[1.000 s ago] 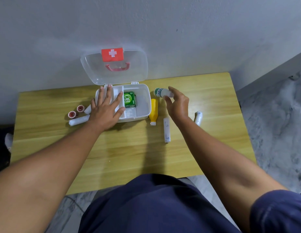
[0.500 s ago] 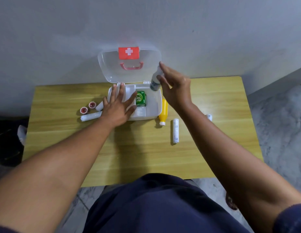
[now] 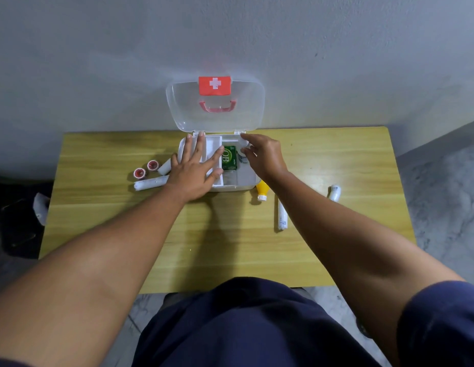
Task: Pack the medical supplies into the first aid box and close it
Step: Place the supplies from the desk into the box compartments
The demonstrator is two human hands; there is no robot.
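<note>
The white first aid box (image 3: 246, 186) stands at the table's back edge, its clear lid (image 3: 246, 107) with a red cross label open against the wall. My left hand (image 3: 196, 168) lies flat, fingers spread, on the box's left tray. A green packet (image 3: 228, 158) lies in the box's middle. My right hand (image 3: 262, 154) is inside the right compartment, fingers curled around a small white bottle (image 3: 245, 144) that is mostly hidden. Outside the box lie a yellow bottle (image 3: 262, 191), a white roll (image 3: 281, 217) and a small white tube (image 3: 334, 192).
Left of the box sit two red-rimmed tape rolls (image 3: 145, 169), a long white roll (image 3: 150, 183) and a short white roll (image 3: 165, 165). The wooden table (image 3: 230, 247) ends near my lap. A grey wall rises behind. Dark objects lie on the floor at left.
My right hand picked the white bottle up from the table beside the box, raised it over the box, and has lowered it into the right compartment. My left hand stayed on the tray.
</note>
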